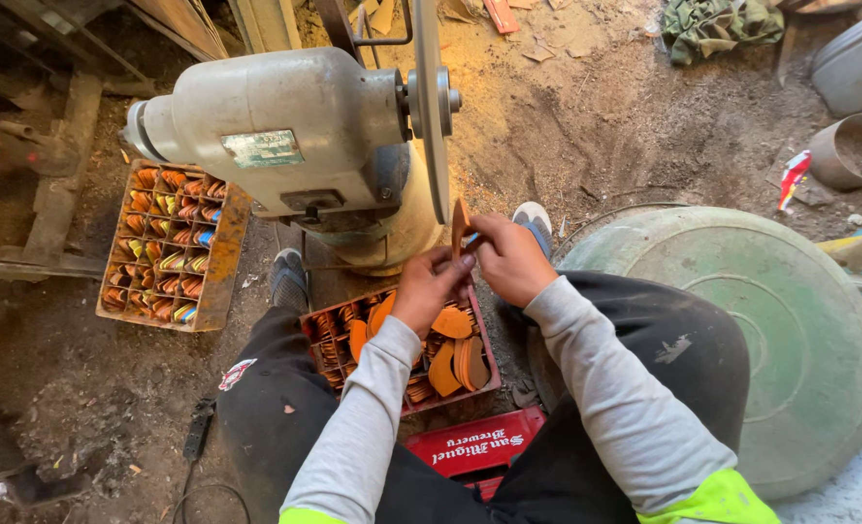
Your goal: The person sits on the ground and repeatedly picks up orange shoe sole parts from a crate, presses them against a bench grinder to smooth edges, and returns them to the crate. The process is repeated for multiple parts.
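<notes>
both hands meet in front of the grinding wheel (432,107) of the grey bench grinder (285,131). the left hand (429,289) and the right hand (510,257) pinch together one thin orange piece (460,225), which stands upright just beside the lower edge of the wheel. under the hands a red crate (406,340) holds more orange pieces. a second crate (174,247), orange and full, lies on the dirt floor to the left. a big green round lid (770,320) is to the right.
</notes>
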Tool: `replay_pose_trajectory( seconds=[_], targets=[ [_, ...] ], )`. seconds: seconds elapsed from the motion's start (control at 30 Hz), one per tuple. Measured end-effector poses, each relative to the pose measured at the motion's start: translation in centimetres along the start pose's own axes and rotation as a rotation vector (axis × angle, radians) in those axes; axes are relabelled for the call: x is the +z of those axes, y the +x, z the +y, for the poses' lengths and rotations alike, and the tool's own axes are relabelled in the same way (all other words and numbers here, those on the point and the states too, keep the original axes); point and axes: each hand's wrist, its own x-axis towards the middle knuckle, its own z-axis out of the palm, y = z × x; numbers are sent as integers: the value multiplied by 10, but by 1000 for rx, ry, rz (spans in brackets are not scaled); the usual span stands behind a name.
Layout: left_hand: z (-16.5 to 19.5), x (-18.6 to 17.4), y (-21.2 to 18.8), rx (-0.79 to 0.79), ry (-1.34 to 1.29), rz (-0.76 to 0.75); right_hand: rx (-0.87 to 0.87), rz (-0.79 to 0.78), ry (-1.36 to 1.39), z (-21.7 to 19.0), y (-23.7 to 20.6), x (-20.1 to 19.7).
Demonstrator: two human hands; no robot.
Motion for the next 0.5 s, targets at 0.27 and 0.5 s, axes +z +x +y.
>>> replay_pose_trajectory(
  seconds=[0.27, 0.5],
  targets=[
    [17, -8, 12, -54, -369, -93, -131, 200, -136, -21, 18, 10],
    [-6, -16, 10, -72, -390, -146, -168, 159, -157, -4, 10, 11]
  ],
)
